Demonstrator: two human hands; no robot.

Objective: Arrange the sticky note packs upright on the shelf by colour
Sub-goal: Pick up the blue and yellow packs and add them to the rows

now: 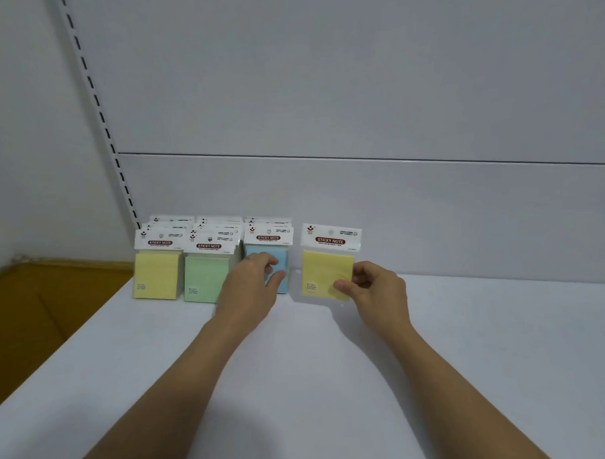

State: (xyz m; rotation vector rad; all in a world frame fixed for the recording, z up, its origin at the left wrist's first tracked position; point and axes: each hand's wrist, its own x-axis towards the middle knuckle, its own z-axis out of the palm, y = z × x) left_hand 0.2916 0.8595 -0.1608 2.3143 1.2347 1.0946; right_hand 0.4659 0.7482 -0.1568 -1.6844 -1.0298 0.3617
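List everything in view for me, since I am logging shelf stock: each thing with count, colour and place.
pale yellow sticky note packs: one row, exact count hidden, far left, upright.
green sticky note packs: one row, count hidden, second from left, upright.
blue sticky note packs: one row, count hidden, third from left.
deeper yellow sticky note pack: one, apart on the right.
white shelf board: one, under everything.
brown floor: lower left.
left hand: on the front blue pack.
right hand: pinching the lone yellow pack's corner.
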